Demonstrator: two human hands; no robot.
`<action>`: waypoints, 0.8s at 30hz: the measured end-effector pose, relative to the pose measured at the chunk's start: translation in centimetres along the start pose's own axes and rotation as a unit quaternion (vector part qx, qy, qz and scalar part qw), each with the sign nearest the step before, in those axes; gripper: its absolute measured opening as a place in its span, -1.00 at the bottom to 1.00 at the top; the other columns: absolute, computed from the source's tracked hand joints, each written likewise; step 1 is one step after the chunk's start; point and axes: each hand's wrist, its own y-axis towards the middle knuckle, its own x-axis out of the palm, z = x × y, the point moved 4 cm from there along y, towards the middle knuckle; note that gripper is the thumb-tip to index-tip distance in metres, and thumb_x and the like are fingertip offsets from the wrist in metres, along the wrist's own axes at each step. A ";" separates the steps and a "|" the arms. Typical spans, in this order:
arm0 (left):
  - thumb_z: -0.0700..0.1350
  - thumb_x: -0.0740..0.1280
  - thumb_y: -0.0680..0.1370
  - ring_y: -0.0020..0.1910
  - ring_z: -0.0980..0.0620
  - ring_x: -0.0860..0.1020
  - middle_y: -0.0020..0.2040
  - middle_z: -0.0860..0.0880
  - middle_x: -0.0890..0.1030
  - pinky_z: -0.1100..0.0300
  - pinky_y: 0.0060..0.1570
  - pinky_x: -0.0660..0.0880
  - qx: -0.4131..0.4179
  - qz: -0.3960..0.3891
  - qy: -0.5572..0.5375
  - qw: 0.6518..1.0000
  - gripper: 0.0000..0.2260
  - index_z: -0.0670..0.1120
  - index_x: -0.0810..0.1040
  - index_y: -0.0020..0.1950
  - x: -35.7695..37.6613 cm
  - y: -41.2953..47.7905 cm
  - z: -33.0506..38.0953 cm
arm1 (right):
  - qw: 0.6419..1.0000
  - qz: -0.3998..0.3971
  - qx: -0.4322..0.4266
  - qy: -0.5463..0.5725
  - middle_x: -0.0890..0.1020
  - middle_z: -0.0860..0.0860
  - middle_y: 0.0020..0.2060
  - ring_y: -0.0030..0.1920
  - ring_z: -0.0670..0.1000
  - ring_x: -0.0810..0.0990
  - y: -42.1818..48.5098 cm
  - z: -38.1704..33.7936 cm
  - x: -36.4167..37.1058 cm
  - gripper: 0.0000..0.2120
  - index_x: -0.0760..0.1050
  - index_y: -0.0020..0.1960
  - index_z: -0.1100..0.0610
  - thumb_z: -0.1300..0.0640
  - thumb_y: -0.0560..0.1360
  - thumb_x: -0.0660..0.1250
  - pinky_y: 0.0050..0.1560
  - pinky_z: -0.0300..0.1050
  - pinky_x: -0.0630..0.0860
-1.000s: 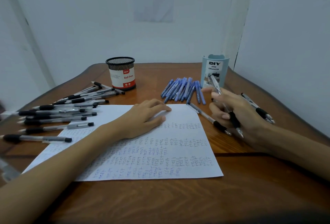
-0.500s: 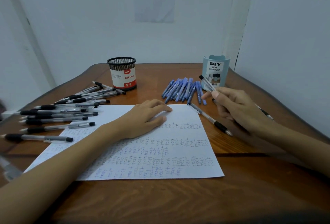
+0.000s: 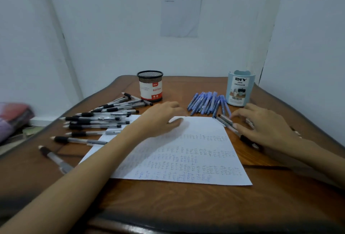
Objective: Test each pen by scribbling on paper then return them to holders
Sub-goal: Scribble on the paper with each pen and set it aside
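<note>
A white paper (image 3: 188, 157) covered in blue scribbles lies in the middle of the wooden table (image 3: 186, 205). My left hand (image 3: 162, 117) hovers, blurred, over the paper's far edge with relaxed fingers and holds nothing. My right hand (image 3: 265, 124) lies spread over two black-grip pens (image 3: 226, 122) just right of the paper, its fingertips touching them. Several blue pens (image 3: 206, 103) lie in a bunch beside the light-blue desk organizer (image 3: 239, 89). A spread of black-grip pens (image 3: 100, 120) covers the table's left side, near the black mesh holder (image 3: 150, 86).
Walls close the table in at the back and right, and a printed sheet (image 3: 180, 8) hangs on the back wall. One stray black pen (image 3: 55, 158) lies near the left front edge. A reddish bundle (image 3: 13, 116) sits off the table at the left.
My right hand has lowered the pen it held onto the table beside the other one and flattened over both. My left hand has slid toward the paper's far edge.
</note>
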 end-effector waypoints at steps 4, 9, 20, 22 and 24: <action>-0.09 0.18 0.61 0.09 -0.04 0.51 0.13 -0.05 0.52 0.03 0.07 0.50 -0.047 0.008 0.037 0.998 -0.77 -0.10 0.52 0.21 -1.6 -1.5 -2.4 | 0.998 -0.008 -0.058 0.037 0.47 -0.11 -0.02 -0.07 -0.16 0.46 0.7 -4.0 0.4 -0.78 0.47 0.17 -0.07 -0.02 0.55 0.24 -0.11 -0.30 0.35; -0.11 0.18 0.61 0.13 0.04 0.47 0.22 -0.01 0.50 0.22 0.05 0.40 -0.115 0.033 0.004 0.993 -0.74 -0.05 0.53 0.25 -3.5 -5.4 -5.8 | 0.985 0.021 -0.153 0.079 0.50 -0.08 -0.02 -0.09 -0.14 0.48 3.7 -11.1 0.1 -0.79 0.51 0.16 -0.03 0.01 0.56 0.22 -0.22 -0.30 0.36; -0.14 0.24 0.58 0.06 -0.07 0.49 0.10 -0.12 0.53 0.07 0.06 0.41 -0.249 0.051 0.026 0.967 -0.78 -0.09 0.57 0.17 -8.2 -17.7 -11.4 | 0.969 -0.058 -0.187 0.147 0.59 -0.04 0.05 0.00 -0.07 0.49 9.9 -24.5 4.6 -0.76 0.55 0.08 0.05 -0.06 0.50 0.33 -0.21 -0.20 0.33; -0.13 0.23 0.58 0.10 -0.04 0.48 0.12 -0.10 0.53 0.11 0.08 0.38 -0.264 0.052 0.029 0.963 -0.77 -0.09 0.57 0.19 -8.6 -18.9 -11.7 | 0.968 -0.076 -0.148 0.188 0.61 -0.07 0.02 -0.02 -0.09 0.50 10.2 -24.3 5.1 -0.85 0.54 0.00 0.02 -0.02 0.48 0.37 -0.15 -0.18 0.34; -0.13 0.23 0.58 0.10 -0.05 0.48 0.12 -0.11 0.53 0.10 0.09 0.38 -0.265 0.054 0.026 0.962 -0.78 -0.10 0.57 0.18 -8.6 -19.3 -11.8 | 0.963 -0.090 -0.129 0.218 0.63 -0.11 -0.03 -0.06 -0.13 0.51 10.2 -23.8 5.0 -0.92 0.53 -0.09 -0.01 0.02 0.46 0.40 -0.16 -0.21 0.35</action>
